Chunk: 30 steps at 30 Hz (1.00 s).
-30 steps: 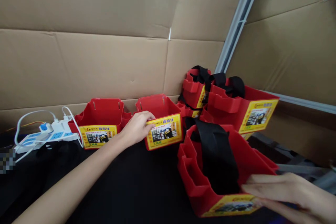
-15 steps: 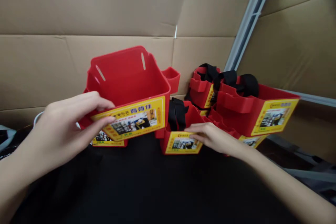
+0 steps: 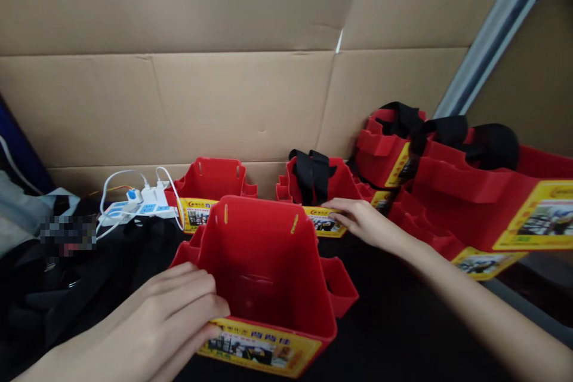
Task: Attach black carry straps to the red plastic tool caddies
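Holding the empty red bin [image 3: 268, 256] by its near wall, I have my left hand [image 3: 174, 316] closed on it: the fingers curl over the front corner just above the yellow label [image 3: 259, 349], and the thumb is hidden underneath. The bin sits tilted, open mouth toward me, low on the black worktop [image 3: 394, 322] right in front of that hand.

I judge it to be light, since nothing lies inside. The moulded plastic looks stiff and thin-walled, smooth enough to slide under dry fingers. The rim and the front wall are the sure places to grip. The small side pocket [image 3: 340, 286] looks like a weaker handle that could flex. It should take a knock without breaking.

My right hand [image 3: 362, 224] reaches out beyond and to the right of the left one. It is nearly flat, fingers spread loosely, the tips resting on the label of the strapped red bin [image 3: 344, 182]. It clamps nothing, only touches. A black strap [image 3: 313, 173] lies folded inside that bin, soft and limp, and would likely flop if the bin tipped.

Past my left hand stands a third red bin [image 3: 210, 176], with a power strip [image 3: 134, 209] just to its left. To the right of my right hand is a stack of red bins [image 3: 470, 185]. A cardboard wall [image 3: 242, 101] rises behind everything.
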Each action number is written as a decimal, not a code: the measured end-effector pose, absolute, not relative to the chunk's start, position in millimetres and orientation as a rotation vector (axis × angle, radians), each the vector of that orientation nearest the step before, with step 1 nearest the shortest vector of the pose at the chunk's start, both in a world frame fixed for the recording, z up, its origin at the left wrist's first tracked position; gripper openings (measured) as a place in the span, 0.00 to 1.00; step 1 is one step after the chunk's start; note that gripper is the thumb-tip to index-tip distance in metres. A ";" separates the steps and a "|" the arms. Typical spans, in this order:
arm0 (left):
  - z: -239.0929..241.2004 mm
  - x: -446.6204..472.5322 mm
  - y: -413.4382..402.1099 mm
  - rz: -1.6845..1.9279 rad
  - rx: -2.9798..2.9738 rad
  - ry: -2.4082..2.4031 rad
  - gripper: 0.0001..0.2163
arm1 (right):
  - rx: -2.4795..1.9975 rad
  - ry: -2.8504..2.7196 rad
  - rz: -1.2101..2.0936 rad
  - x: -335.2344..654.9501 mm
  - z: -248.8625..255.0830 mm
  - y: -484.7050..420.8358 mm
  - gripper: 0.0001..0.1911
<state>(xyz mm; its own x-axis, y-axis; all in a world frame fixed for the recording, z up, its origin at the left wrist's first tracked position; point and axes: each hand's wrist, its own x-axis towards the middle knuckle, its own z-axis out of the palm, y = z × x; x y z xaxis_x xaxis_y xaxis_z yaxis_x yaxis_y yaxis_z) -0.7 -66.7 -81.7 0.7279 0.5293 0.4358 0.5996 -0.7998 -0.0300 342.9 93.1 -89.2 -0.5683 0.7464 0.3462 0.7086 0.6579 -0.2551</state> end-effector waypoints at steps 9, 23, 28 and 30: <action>-94.1 -6.8 -52.9 -0.633 -2.799 -0.998 0.12 | -1.022 -2.472 0.141 340.0 -96.6 131.7 0.17; -108.1 6.3 -7.9 -0.652 -2.764 -0.989 0.11 | -0.884 -2.112 -0.017 326.0 -94.9 112.2 0.18; -138.6 -7.2 8.8 -0.904 -2.443 -0.840 0.17 | -0.647 -2.266 0.165 288.1 -131.5 60.1 0.26; -154.2 -14.6 13.1 -1.127 -2.263 -0.916 0.25 | -0.676 -2.208 0.132 285.4 -150.2 56.7 0.26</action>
<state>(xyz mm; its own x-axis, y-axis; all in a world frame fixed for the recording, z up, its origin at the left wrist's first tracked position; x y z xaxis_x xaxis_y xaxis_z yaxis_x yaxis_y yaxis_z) -14.6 13.1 -154.2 0.4457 0.3611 0.8191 0.7279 -0.6788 -0.0968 285.4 56.7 -150.2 -0.5330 0.5094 0.6756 0.4256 0.8515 -0.3063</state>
